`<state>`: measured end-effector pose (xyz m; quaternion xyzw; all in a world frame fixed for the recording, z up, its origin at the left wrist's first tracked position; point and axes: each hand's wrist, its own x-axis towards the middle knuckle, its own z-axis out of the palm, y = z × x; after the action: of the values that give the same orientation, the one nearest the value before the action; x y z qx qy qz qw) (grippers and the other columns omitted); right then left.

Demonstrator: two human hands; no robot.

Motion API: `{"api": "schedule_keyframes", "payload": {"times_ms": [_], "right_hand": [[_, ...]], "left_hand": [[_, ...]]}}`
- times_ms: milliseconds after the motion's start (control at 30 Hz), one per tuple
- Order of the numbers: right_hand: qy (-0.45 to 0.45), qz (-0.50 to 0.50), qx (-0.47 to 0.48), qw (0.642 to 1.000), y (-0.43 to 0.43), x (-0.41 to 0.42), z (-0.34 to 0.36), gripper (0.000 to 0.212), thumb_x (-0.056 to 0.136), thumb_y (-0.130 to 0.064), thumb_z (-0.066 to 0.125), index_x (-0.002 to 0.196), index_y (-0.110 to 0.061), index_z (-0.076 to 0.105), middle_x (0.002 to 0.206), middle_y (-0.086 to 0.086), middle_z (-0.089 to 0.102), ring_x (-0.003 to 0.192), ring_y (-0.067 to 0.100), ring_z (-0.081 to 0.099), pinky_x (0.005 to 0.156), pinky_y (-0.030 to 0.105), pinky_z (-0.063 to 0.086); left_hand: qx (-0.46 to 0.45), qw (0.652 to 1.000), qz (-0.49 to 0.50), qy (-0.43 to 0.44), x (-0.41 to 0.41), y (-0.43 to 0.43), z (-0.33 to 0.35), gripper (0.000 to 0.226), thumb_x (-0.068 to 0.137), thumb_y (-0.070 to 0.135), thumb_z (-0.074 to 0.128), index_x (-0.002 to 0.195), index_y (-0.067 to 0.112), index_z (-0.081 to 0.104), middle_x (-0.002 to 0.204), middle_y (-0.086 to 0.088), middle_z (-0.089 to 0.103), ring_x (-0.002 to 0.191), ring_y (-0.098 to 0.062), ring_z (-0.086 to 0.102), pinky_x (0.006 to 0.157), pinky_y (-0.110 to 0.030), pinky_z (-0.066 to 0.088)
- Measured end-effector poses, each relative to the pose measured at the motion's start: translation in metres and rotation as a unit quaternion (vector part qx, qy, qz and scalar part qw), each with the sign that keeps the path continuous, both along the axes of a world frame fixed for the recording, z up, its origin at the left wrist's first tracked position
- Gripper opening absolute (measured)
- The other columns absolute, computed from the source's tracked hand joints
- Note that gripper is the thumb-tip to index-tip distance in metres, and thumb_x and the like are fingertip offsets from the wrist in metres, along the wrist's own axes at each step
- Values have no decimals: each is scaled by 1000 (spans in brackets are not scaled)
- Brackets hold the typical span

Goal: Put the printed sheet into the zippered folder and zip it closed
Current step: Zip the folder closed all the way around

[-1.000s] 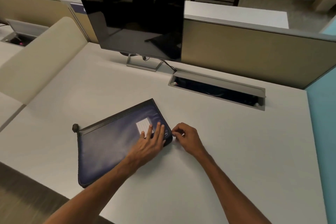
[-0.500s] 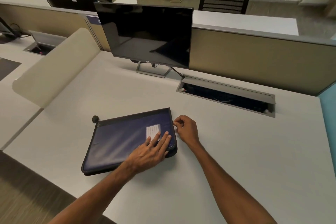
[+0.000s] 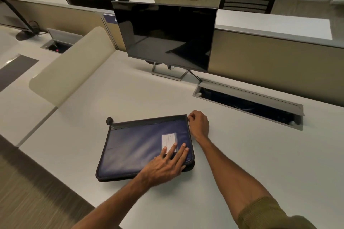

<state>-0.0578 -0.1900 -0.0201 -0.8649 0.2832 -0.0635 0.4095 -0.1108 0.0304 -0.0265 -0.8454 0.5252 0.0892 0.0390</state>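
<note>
A dark blue zippered folder with black edging and a white lined label lies flat on the white desk. My left hand rests flat on its near right part, fingers spread over the label's lower edge. My right hand is at the folder's far right corner, its fingers pinched together on the zipper pull there. A small black tab sticks out at the far left corner. No printed sheet is visible.
A dark monitor on a metal stand sits behind the folder. To the right a cable tray lies open in the desk. Beige dividers line the back and left sides. The desk's front edge runs diagonally at lower left.
My right hand has slid with the zipper pull from the folder's near right corner up the right side to the far right corner. My left hand stays pressed on the folder. The camera view shifted.
</note>
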Motion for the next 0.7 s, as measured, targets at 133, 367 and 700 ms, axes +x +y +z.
{"api": "schedule_keyframes", "payload": {"times_ms": [133, 367, 700], "right_hand": [[19, 2, -20, 1000, -1, 12, 0, 20, 108, -12, 54, 110, -2, 71, 117, 14, 72, 104, 29, 69, 85, 36, 56], [39, -5, 4, 999, -3, 19, -2, 18, 107, -13, 56, 116, -4, 69, 123, 14, 70, 110, 31, 68, 88, 38, 57], [67, -89, 95, 989, -14, -62, -13, 22, 106, -20, 61, 122, -6, 66, 126, 15, 74, 114, 33, 71, 99, 40, 59]], "left_hand": [[-22, 1000, 16, 11, 3, -4, -1, 73, 115, 40, -5, 160, 0, 37, 162, -25, 43, 138, -52, 55, 96, -67, 56], [-7, 1000, -27, -7, 5, -3, -1, 68, 115, 44, 31, 166, 0, 18, 169, -27, 27, 147, -56, 41, 104, -71, 49], [50, 999, 2, -14, -11, -24, -4, 68, 115, 42, 36, 165, -3, 23, 168, -30, 28, 144, -59, 44, 100, -70, 54]]}}
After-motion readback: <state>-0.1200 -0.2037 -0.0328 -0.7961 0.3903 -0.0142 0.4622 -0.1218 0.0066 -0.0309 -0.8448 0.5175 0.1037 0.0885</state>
